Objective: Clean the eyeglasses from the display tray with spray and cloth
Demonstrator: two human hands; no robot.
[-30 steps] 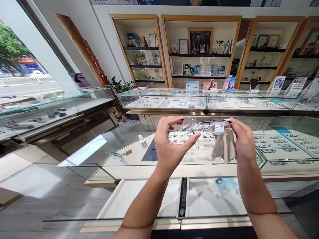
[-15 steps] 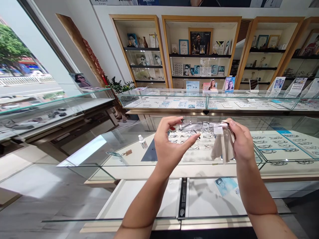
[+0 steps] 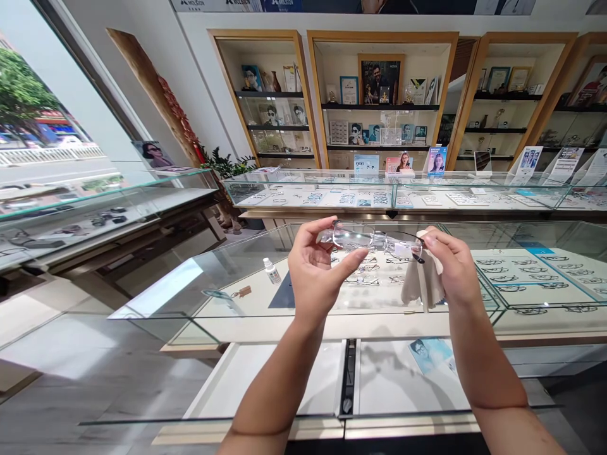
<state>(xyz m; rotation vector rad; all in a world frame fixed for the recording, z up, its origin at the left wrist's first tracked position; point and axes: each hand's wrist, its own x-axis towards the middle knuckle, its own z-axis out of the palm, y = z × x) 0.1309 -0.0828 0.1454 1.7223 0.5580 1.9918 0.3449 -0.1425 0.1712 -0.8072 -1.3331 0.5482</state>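
A pair of thin-rimmed eyeglasses (image 3: 355, 236) is held up in front of me, above the glass counter. My left hand (image 3: 313, 272) is at the left end of the frame, its index finger at the upper rim and its thumb below the left lens. At the right end, my right hand (image 3: 453, 268) pinches the frame between thumb and fingers. A beige cleaning cloth (image 3: 421, 284) hangs down from my right hand. A pale tag or sticker shows at the right lens. One dark temple tip pokes out below the right lens.
Below the hands, a glass display case (image 3: 246, 316) holds rows of spectacles (image 3: 535, 270). A white spray bottle (image 3: 272, 270) and a brown tag (image 3: 243, 291) are left of my hands. An open drawer (image 3: 265, 379) lies nearer me. More showcases (image 3: 313, 212) stand behind.
The eyeglasses have turned in my hands, so the lenses now face differently and a temple tip shows at the right. My left hand has shifted slightly left.
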